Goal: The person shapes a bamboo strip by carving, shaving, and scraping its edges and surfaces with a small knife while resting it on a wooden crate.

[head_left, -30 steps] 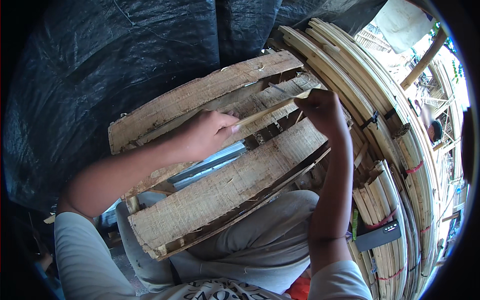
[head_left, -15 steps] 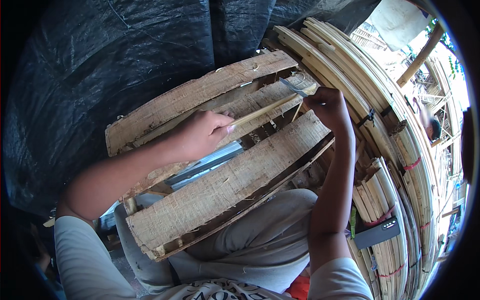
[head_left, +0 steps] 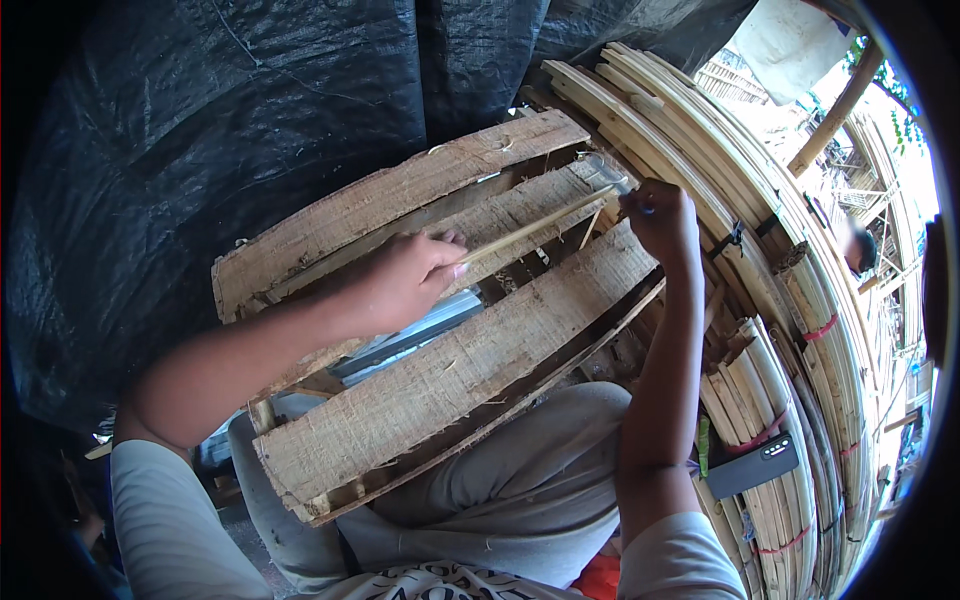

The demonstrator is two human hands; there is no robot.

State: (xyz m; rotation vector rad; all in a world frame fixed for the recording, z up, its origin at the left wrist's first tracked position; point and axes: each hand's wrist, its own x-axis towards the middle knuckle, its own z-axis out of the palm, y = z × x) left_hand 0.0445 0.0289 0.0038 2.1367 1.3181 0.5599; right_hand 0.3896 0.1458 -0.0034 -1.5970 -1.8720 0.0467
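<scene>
A thin, pale strip of wood or bamboo (head_left: 540, 226) slants over a rough plank bench (head_left: 470, 375) in front of me. My left hand (head_left: 405, 285) pinches its near end between thumb and fingers. At the far end, my right hand (head_left: 660, 215) is closed around a knife (head_left: 607, 176). The blade is smeared and lies by the strip's tip; the handle is mostly hidden in my fist. Whether the blade touches the strip, I cannot tell. Below both hands, gaps run between the bench's planks, and a few shavings lie on the wood.
Black plastic sheeting (head_left: 250, 150) hangs behind the bench. Long pale wooden strips (head_left: 690, 140) are stacked to the right, beside tied bundles (head_left: 745, 390). A dark phone (head_left: 755, 466) rests on one bundle. My knees are under the near plank. Another person (head_left: 862, 250) is far off right.
The knife blade has turned and now points more upward, close to the strip's far end. My right hand has shifted slightly; my left hand keeps its pinch, dipping a little.
</scene>
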